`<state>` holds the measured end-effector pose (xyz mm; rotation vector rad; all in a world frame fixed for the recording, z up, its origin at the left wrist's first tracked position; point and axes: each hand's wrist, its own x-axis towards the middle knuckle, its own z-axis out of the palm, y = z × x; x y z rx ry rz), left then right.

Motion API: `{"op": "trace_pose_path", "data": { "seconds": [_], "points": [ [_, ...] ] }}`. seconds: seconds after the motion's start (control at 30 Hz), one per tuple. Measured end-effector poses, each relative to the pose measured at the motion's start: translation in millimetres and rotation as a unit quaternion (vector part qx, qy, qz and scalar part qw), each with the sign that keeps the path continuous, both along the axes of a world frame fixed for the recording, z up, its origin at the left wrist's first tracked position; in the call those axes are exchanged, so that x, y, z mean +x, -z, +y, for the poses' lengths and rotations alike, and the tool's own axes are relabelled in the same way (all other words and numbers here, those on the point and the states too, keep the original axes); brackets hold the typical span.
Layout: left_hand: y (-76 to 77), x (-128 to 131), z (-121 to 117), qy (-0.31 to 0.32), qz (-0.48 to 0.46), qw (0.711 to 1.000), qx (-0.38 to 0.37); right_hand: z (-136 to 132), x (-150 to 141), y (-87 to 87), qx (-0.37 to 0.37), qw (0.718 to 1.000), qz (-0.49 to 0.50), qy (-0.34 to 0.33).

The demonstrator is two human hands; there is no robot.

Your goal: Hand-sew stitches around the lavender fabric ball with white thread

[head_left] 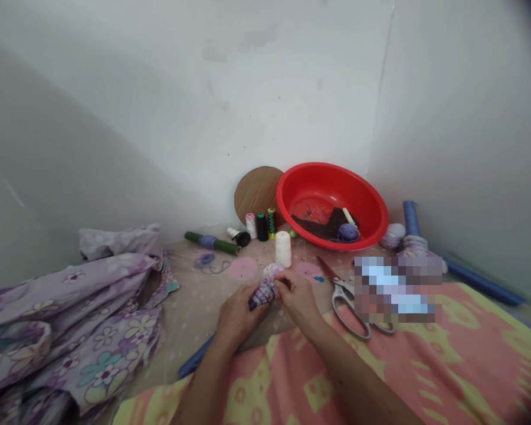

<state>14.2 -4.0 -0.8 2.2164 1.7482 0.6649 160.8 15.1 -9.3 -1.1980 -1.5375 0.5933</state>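
The left hand (238,316) is grasping a rounded, white-and-purple patterned bundle (264,291); the right hand (297,290) works at its side, its exact hold I cannot tell. This step seems fine fingerwork; the next move calls for a steady left grip.

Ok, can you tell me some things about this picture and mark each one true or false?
1. A purple ball is in the basin. True.
2. The basin is blue. False: the basin is red.
3. The left hand holds a purple and white bundle. True.
4. The scissors are in the right hand. False: the scissors lie to the right of that hand.
5. The green stick has purple yarn around it. True.
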Motion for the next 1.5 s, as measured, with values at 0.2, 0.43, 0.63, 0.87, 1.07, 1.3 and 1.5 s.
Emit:
{"op": "trace_pose_path", "data": {
  "seconds": [0.2,0.43,0.63,0.87,1.07,1.3,1.5],
  "points": [
    [1.3,-4.9,5.2,-0.002,0.009,1.000,-0.006,-3.9,2.2,-3.6,-0.026,0.995,-0.100,0.016],
    [-0.2,-5.8,5.1,-0.006,0.016,1.000,-0.026,-7.2,0.2,-6.3,-0.065,0.986,-0.154,0.003],
    [-5.5,-2.8,-0.4,-0.002,0.005,1.000,-0.012,-9.9,-0.4,-6.3,-0.040,0.990,-0.133,0.021],
    [-3.5,-1.7,-1.7,-0.002,-0.003,1.000,-0.010,-8.8,0.6,-4.1,-0.042,0.989,-0.140,0.024],
    [0.9,-2.0,-1.6,0.003,0.005,1.000,-0.004,-12.1,-1.4,-5.5,-0.091,0.971,-0.221,0.003],
    [1.6,-1.2,-2.0,-0.006,0.019,1.000,-0.014,-13.0,-1.1,-4.2,-0.098,0.967,-0.235,0.012],
    [-0.4,-5.3,-2.9,-0.008,0.007,1.000,-0.021,-13.6,-2.0,-3.1,-0.102,0.963,-0.247,0.010]
  ]
}}
